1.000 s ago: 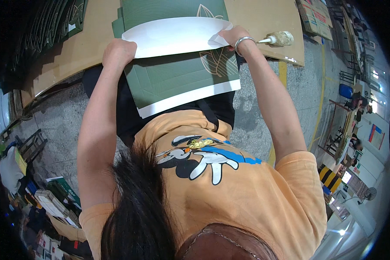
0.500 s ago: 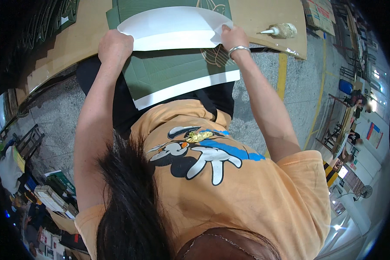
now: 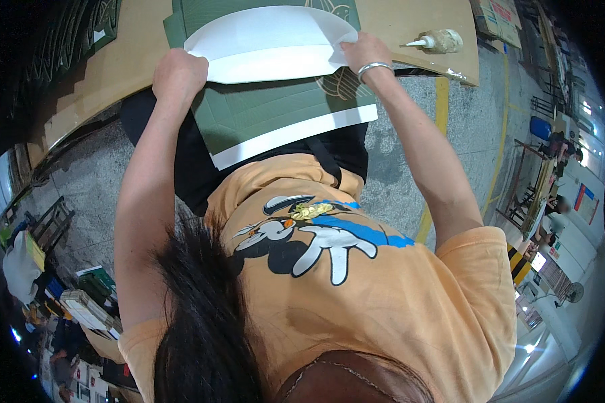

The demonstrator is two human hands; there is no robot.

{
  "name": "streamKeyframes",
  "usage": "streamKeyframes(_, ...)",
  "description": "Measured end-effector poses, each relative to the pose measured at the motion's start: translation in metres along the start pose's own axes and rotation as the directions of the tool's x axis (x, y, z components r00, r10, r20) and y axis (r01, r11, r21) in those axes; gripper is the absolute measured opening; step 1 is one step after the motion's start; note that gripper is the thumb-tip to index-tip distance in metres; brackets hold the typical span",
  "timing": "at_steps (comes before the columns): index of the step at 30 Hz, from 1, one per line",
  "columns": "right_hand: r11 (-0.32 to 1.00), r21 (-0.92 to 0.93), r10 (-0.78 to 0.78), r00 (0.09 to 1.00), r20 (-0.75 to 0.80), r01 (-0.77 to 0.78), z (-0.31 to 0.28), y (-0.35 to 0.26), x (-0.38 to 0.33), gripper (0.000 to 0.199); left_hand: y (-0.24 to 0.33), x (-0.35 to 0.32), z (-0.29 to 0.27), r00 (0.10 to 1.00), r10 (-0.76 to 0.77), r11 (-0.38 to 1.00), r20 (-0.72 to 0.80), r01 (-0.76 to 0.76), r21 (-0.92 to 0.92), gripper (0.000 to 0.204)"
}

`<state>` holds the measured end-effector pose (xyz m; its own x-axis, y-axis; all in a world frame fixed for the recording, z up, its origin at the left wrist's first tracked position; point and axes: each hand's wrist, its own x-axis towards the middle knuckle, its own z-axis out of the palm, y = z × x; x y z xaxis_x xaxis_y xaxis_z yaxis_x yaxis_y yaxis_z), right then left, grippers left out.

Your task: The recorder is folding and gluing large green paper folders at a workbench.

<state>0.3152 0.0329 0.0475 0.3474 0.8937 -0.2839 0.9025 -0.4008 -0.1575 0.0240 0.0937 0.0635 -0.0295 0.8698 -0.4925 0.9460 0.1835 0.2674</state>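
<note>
A dark green paperboard sheet (image 3: 262, 121) with a printed line pattern lies over the table's near edge and hangs toward my lap. Its far part is bent up into a white flap (image 3: 269, 50), whose pale inner side faces me. My left hand (image 3: 180, 72) is closed on the flap's left end. At the right end my right hand (image 3: 368, 55), with a silver bangle at the wrist, pinches the flap's corner. A plain white strip (image 3: 296, 136) runs along the sheet's near edge. The fingertips are partly hidden by the fists and the paper.
On the brown table (image 3: 410, 20) to the right lies a squeeze bottle (image 3: 440, 41) with a white nozzle. Folded dark green pieces (image 3: 54, 60) are stacked at the far left. Bundled cardboard (image 3: 496, 20) stands beyond the table's right edge. People are at work at the far right.
Both hands still hold the flap's ends. Its curve bulges slightly more toward the far side, and the right hand has shifted slightly.
</note>
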Motion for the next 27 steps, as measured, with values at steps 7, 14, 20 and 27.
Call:
streamKeyframes(7,1.0,-0.027,-0.002,0.99,0.138,0.006,0.001,0.003,0.007,0.033,0.009,-0.005,0.008,0.995,-0.016,0.993,-0.097,0.027,0.112,0.038)
streamKeyframes(14,0.99,-0.091,0.118,0.99,0.081,-0.111,-0.007,-0.029,-0.005,0.028,0.022,0.0,0.008,1.0,0.024,0.979,0.007,-0.025,0.202,0.039)
streamKeyframes(20,0.996,0.055,0.061,0.997,0.055,-0.064,-0.004,-0.031,-0.006,0.061,0.017,-0.003,0.045,0.931,0.147,0.953,-0.335,-0.042,0.301,0.057)
streamKeyframes(27,0.885,0.187,-0.307,0.837,-0.452,0.426,0.032,-0.04,0.006,0.082,0.029,0.016,0.073,0.665,0.427,0.904,-0.613,-0.32,0.282,0.09)
